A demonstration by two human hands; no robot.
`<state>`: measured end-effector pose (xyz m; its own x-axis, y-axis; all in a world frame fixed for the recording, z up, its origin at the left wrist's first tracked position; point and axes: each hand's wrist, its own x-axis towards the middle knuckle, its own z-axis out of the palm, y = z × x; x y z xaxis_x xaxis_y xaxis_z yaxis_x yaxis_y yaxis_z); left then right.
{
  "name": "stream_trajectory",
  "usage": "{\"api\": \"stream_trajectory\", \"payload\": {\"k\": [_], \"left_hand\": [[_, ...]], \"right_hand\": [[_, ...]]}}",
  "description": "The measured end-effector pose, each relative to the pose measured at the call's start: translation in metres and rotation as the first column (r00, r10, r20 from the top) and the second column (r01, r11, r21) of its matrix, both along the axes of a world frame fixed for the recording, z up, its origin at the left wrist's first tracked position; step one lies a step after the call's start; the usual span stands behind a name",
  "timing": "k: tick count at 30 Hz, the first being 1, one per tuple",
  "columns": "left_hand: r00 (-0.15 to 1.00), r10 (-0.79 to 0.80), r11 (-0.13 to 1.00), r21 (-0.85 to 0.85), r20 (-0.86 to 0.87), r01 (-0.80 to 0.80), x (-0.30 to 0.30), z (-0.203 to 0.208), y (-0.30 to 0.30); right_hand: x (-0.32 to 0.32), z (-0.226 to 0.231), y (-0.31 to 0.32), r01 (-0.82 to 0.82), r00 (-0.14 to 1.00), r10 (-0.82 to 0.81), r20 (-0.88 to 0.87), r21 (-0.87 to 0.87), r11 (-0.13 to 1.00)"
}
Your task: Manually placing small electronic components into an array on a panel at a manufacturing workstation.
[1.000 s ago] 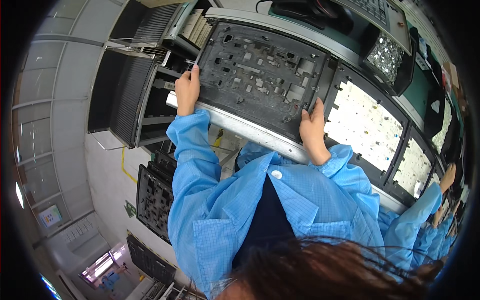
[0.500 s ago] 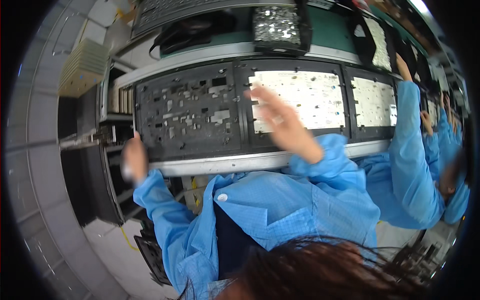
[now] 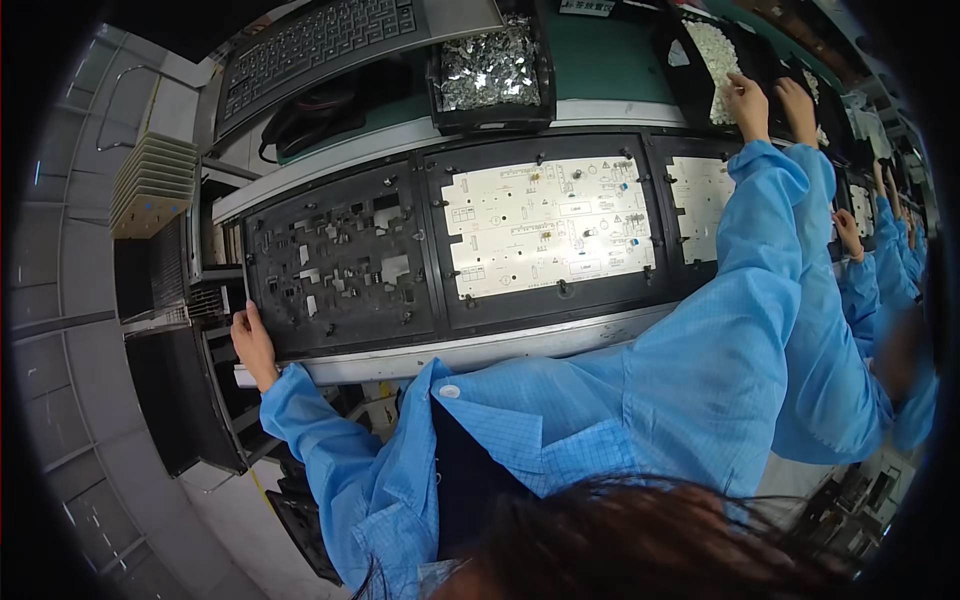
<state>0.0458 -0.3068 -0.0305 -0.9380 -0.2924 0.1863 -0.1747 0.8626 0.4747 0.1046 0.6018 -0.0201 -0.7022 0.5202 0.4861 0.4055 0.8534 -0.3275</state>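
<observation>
Moved vs. prev. frame: R hand, there above the nearest white board, is now up-rt. at the black parts bin; L hand is at the same tray edge as before.

Item 1. L hand: at L end of black tray, fingers slightly bent, against its edge nr. lower L corner; can't tell if it grips.

Item 2. R hand: arm outstretched, fingers bent, partly closed, tips at the white parts in bin; can't tell if any pc. is held.

Item 3. Black tray: far L of row, recessed, w/ small clips, lying along metal rail; no. 1 of the row, just L of the nearest white board.

Item 4. Nearest white board: flat in black frame, printed, a few small comps. fitted.

Item 5. Second white board: next to rt., partly hidden by R sleeve.

Item 6. Co-worker's hand: just rt. of R hand, nr. same bin.

Item 7. Green counter, behind row: metal-parts bin (black, full of shiny pcs.); keyboard to its L.

Item 8. Board stack: upper L, beyond tray, several boards, edges aligned.
</observation>
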Motion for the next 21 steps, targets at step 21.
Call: {"api": "stream_trajectory", "payload": {"k": [21], "left_hand": [[0.992,-0.12,0.982,0.15,0.024,0.115,-0.008,-0.011,-0.008]], "right_hand": [[-0.045,0.022,-0.049,0.11,0.993,-0.111,0.048,0.034,0.993]]}}
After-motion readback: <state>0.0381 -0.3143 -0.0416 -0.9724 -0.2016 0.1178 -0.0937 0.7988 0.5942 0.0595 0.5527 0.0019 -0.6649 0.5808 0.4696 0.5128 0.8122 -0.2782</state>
